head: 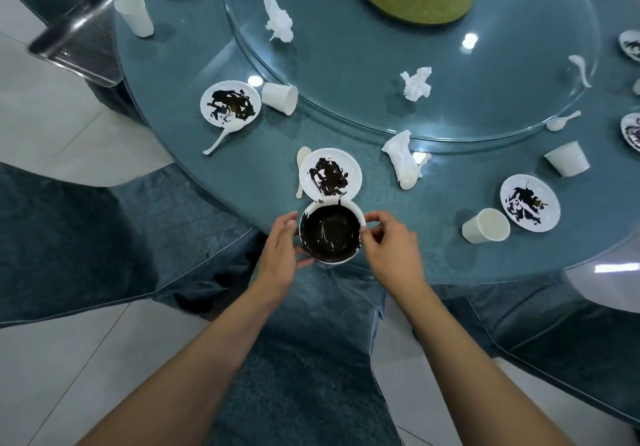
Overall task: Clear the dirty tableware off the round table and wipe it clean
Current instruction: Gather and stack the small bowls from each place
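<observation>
**Fingers curled on both sides of the sauce-smeared bowl**

Fingers [289, 226] of the left hand [280, 255] wrap the bowl's left wall, thumb tucked low under its near edge; the right hand [388, 248] mirrors it, fingertips pinching the opposite rim. Between them sits the bowl [330, 232], at the near edge of the round table [485, 258]; whether it rests on the cloth or is just lifted, I cannot tell.

Beyond the fingertips, touching the bowl's far rim, lies a smeared plate [330, 175] with a spoon [302, 168] tucked along its left side. Further out from the right hand stand a tipped cup [486, 226] and a crumpled napkin [401, 158].

The bowl looks rigid and breakable, likely ceramic, and light enough for one hand. Its inside is coated dark and wet, with a drip over the far rim, so that lip is probably slick. Clean outer walls are the safest hold, kept level.

Both forearms reach forward from below, wrists roughly straight, palms facing inward.
</observation>
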Action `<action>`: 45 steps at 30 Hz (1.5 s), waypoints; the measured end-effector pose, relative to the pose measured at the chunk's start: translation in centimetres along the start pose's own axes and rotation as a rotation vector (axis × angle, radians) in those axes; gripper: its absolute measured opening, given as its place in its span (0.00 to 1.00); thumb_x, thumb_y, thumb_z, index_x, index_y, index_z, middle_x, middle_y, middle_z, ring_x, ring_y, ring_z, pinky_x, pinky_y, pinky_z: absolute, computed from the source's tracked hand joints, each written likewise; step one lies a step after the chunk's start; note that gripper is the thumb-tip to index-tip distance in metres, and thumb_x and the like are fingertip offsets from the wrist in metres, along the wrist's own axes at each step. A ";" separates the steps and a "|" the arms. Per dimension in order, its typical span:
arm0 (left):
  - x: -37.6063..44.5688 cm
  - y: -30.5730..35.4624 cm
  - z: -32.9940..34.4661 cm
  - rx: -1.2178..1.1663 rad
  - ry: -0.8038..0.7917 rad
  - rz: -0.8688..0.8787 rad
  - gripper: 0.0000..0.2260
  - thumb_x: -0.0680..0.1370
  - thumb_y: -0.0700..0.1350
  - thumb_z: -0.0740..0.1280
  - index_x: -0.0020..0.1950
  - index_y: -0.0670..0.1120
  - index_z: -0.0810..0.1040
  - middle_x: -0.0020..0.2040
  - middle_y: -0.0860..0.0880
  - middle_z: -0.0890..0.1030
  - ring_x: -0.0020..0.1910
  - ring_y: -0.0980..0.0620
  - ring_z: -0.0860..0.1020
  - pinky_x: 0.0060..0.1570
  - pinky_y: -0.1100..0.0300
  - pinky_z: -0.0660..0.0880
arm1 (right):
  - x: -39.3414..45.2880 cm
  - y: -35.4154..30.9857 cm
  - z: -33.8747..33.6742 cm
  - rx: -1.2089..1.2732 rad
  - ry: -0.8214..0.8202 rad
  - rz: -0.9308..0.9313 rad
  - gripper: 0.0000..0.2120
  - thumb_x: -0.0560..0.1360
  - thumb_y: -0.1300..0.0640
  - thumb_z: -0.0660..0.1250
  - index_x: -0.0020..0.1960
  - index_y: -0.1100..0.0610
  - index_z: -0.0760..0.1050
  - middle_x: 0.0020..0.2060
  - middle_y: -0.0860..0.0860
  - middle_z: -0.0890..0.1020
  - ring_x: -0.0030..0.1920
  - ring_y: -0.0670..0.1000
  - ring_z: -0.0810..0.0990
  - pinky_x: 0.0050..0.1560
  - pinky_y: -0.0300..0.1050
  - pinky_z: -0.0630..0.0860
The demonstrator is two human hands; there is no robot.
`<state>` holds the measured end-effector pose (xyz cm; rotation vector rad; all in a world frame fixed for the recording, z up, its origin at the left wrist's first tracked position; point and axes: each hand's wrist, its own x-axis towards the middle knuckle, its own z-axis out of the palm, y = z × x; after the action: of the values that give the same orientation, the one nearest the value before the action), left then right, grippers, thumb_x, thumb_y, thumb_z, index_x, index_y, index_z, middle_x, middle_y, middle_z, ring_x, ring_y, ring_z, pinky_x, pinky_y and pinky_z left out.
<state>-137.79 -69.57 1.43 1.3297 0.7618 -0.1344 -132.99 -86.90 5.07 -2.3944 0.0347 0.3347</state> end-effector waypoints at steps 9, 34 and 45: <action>0.1 -0.4 0.8 0.174 0.035 0.118 0.24 0.77 0.33 0.68 0.66 0.58 0.75 0.57 0.52 0.77 0.51 0.48 0.83 0.45 0.47 0.84 | -1.1 2.0 -0.9 -0.189 0.082 -0.070 0.14 0.80 0.49 0.63 0.64 0.50 0.72 0.48 0.49 0.79 0.48 0.52 0.79 0.53 0.54 0.76; -5.4 2.3 -3.1 0.610 0.323 0.306 0.20 0.73 0.37 0.67 0.63 0.53 0.77 0.55 0.50 0.82 0.53 0.47 0.79 0.56 0.52 0.76 | -2.2 0.3 -2.3 -0.464 0.078 -0.354 0.19 0.76 0.53 0.67 0.66 0.54 0.73 0.58 0.54 0.79 0.58 0.59 0.77 0.59 0.57 0.72; -12.8 5.5 -12.8 0.555 0.535 0.304 0.20 0.73 0.37 0.69 0.62 0.55 0.78 0.52 0.52 0.82 0.46 0.48 0.80 0.49 0.55 0.76 | -4.8 -8.6 2.9 -0.441 0.058 -0.628 0.19 0.72 0.54 0.70 0.63 0.54 0.76 0.56 0.53 0.80 0.54 0.59 0.77 0.56 0.56 0.73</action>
<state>-150.12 -60.70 12.70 2.0369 0.9972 0.2861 -137.27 -78.85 9.78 -2.6801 -0.8226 -0.0333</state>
